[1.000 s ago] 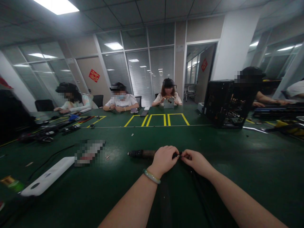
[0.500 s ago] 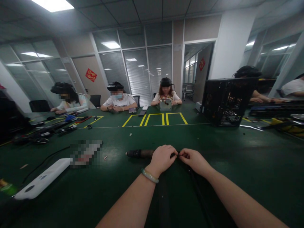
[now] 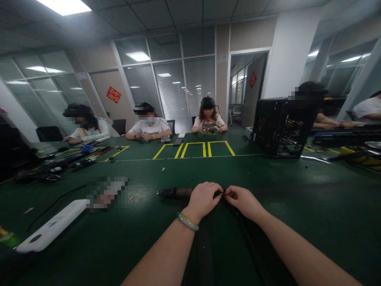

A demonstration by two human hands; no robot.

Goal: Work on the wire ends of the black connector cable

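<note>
We see a wide green counter marked with yellow tape boxes at mid-frame. Lower left lies a white flat device, a black cable curving just above it. Further up the left side, a clutter of dark tools. At right stands a black open computer case, and beyond it yellow items at the edge. Across the counter sit three people, with another person behind the case. A red ornament hangs on the wall, upper left.
</note>
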